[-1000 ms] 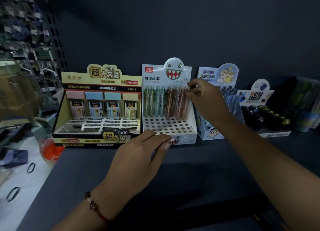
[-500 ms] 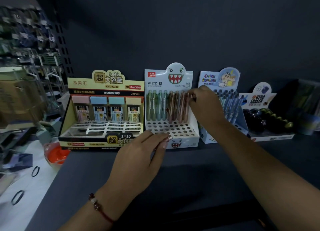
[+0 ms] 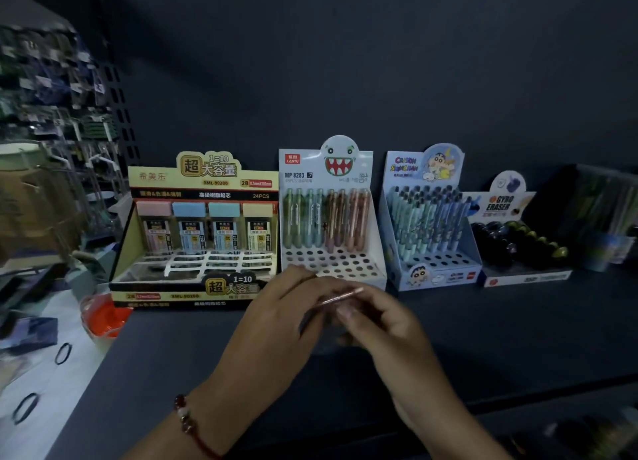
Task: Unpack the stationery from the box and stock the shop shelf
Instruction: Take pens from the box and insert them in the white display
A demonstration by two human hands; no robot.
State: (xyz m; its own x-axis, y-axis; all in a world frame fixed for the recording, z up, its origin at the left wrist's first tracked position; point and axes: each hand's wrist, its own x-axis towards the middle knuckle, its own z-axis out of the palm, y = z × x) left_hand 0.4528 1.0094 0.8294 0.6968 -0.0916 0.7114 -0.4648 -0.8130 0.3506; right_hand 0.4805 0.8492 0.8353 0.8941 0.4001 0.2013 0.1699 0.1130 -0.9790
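A white monster-face display box [image 3: 345,178] stands on the dark shelf [image 3: 518,328], with green and pink mechanical pencils [image 3: 324,218] upright in its back row and empty holes in front. Just in front of it my two hands meet. My left hand [image 3: 283,316] and my right hand [image 3: 379,321] both have their fingers curled around a pink mechanical pencil [image 3: 341,295], which lies slanted between them with its tip pointing up to the right. Whether my left hand holds more pencils underneath is hidden.
Left of the white box stands a yellow lead-refill box [image 3: 203,183]. To its right are a blue cartoon pen box [image 3: 424,164] and a Gyro Eraser box [image 3: 504,200]. An orange container [image 3: 103,316] and black rings [image 3: 64,352] lie on the white counter at left.
My right hand has left the back row of the white box and come down to my left hand. A pink pencil now shows between the two hands.
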